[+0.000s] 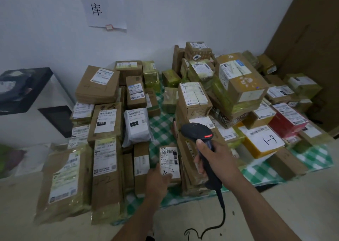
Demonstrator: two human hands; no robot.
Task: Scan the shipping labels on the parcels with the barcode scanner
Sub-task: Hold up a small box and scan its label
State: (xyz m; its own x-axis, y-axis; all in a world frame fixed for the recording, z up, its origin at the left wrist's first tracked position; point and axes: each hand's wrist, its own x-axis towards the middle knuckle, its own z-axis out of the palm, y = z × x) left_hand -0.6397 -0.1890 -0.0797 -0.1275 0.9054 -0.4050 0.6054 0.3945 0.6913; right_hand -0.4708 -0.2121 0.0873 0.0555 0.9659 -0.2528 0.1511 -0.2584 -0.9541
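My right hand (pixel 214 158) grips the handle of a black barcode scanner (pixel 199 133), its head aimed left and down with a red light lit on top. A coiled black cable (pixel 219 220) trails from its base to the floor. My left hand (pixel 157 181) holds a small brown parcel (pixel 169 162) from below; its white shipping label, marked "2-3" by hand, faces up. The parcel sits just left of and below the scanner's head. Several brown, yellow and white parcels (pixel 104 123) with labels lie all around.
The parcels lie on a green-and-white checked cloth (pixel 161 129) on the floor, in a left group and a taller right pile (pixel 238 83). A white wall with a paper sign (pixel 104 4) stands behind. A dark stand (pixel 22 88) is at left, a large cardboard sheet (pixel 311 39) at right.
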